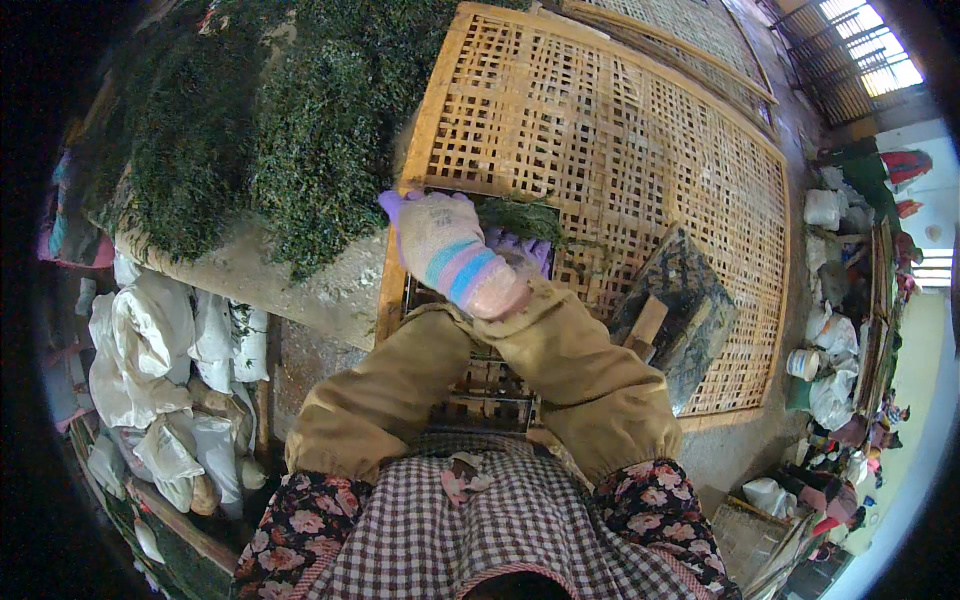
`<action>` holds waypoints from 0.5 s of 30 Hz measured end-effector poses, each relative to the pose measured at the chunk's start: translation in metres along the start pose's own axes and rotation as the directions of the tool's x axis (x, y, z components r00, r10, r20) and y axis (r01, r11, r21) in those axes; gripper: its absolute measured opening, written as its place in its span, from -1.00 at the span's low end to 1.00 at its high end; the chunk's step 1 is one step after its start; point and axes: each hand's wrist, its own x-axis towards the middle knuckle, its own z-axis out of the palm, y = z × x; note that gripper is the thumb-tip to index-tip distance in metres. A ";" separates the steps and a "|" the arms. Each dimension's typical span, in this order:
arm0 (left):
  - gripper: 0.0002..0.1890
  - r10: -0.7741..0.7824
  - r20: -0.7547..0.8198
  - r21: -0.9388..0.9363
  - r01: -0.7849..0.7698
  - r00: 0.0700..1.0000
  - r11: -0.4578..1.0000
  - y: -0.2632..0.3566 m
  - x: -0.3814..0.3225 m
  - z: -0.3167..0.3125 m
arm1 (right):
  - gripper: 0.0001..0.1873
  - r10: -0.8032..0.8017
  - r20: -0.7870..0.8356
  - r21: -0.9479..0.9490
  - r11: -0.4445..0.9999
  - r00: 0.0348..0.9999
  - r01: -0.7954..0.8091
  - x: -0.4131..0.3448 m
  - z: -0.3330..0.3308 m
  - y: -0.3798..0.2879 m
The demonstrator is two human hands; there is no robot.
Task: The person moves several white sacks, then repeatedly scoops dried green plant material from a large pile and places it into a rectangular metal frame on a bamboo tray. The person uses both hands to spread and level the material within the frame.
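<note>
My forearms, in brown sleeve covers, cross before me. My right hand wears a knitted glove with blue and purple stripes and purple fingertips. It lies over the left part of a dark rectangular frame, back of the hand up. Partly hidden beneath my right wrist, my left hand shows only purple glove fingers. A clump of dark green shredded plant matter touches or lies just beyond these fingers. What either hand grips cannot be made out. Under both spreads a wood-framed woven bamboo screen.
A large heap of green plant matter covers the table at left. White sacks are piled below it. A dark board with a wooden handle rests on the screen. More screens lie beyond; people are far right.
</note>
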 end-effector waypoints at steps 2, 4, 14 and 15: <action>-0.48 0.108 0.185 0.599 -0.199 0.977 0.776 0.006 0.010 0.005 | -0.72 -0.020 -0.054 0.164 0.986 0.998 0.028 -0.017 -0.008 0.008; -0.48 0.136 0.346 0.780 -0.366 0.928 0.508 0.007 0.014 0.007 | -0.63 0.022 -0.228 0.335 0.941 0.974 0.057 -0.038 -0.012 0.049; -0.61 -0.194 -0.314 -0.362 0.072 0.929 0.929 -0.008 -0.019 -0.039 | -0.65 0.373 -0.370 0.374 0.898 0.851 -0.232 -0.087 0.046 0.157; -0.64 -0.204 -0.404 -0.370 0.045 0.892 0.928 -0.013 -0.022 -0.045 | -0.65 0.335 -0.451 0.307 0.929 0.827 -0.208 -0.086 0.046 0.155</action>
